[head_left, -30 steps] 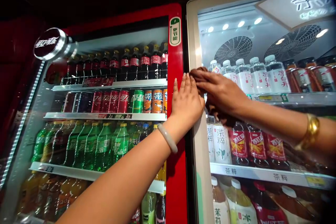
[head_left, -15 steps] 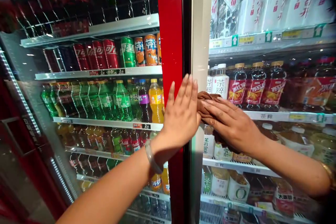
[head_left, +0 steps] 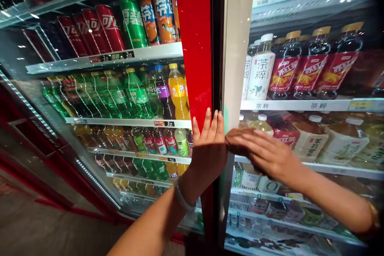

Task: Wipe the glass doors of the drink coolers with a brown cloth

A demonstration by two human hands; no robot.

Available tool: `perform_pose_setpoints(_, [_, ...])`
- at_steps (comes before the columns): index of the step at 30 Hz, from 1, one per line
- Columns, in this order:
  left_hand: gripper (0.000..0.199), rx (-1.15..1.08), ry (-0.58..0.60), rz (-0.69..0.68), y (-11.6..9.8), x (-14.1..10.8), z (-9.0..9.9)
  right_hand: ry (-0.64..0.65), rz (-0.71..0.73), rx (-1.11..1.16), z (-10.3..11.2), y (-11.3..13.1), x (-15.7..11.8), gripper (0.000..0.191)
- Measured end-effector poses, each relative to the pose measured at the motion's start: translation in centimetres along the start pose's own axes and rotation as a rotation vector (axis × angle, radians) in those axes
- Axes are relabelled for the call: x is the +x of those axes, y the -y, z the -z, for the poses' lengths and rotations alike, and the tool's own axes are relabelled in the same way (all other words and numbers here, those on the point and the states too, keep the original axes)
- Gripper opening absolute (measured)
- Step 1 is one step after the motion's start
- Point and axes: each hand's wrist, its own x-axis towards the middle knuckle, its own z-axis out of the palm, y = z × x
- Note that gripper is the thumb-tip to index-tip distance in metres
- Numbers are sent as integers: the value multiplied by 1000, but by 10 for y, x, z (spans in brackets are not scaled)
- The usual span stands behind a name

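Note:
My left hand [head_left: 210,144] lies flat with its fingers spread and pointing up, against the red fridge frame [head_left: 195,40] and the black strip [head_left: 218,48] beside it. A bracelet [head_left: 183,196] circles that wrist. Just to its right, my right hand [head_left: 270,156] presses a brown cloth [head_left: 237,139] against the cream door frame [head_left: 238,48]. Most of the cloth is hidden under the fingers and in shadow. The two hands nearly touch at the seam between the fridges.
Behind glass on the left, shelves hold soda cans [head_left: 109,26] and green bottles [head_left: 136,92]. Through the right glass door stand red-labelled tea bottles [head_left: 313,68] and a white tea bottle [head_left: 262,70]. Dark floor [head_left: 69,232] shows at lower left.
Both hands have slid down along the frames, and the view has tilted downward with them. Less of the brown cloth shows now. The left hand stays flat.

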Motion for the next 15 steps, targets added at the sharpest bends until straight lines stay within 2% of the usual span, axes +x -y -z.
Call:
perform_pose_setpoints(2, [76, 17, 27, -9, -1, 3, 5, -71, -106, 4, 9, -14, 21, 57])
perform_pose_setpoints(4, [77, 32, 61, -7, -3, 6, 9, -248, -283, -14, 10, -26, 45, 48])
perform_pose_setpoints(6, [75, 31, 94, -5, -6, 4, 10, -310, -322, 8, -2, -24, 51, 47])
perform_pose_setpoints(7, [72, 21, 101, -1, -7, 1, 10, -304, -331, 52, -13, -16, 44, 50])
perform_pose_setpoints(10, [66, -37, 91, 1, -11, -18, 8, -219, -443, 278, -44, 39, -9, 58])
perform_pose_setpoints(13, [66, -112, 78, 4, -17, -44, 9, -90, -558, 404, -62, 106, -67, 31])
perform_pose_setpoints(15, [70, -164, 79, 21, -21, -58, 10, -88, -605, 410, -67, 134, -84, 22])
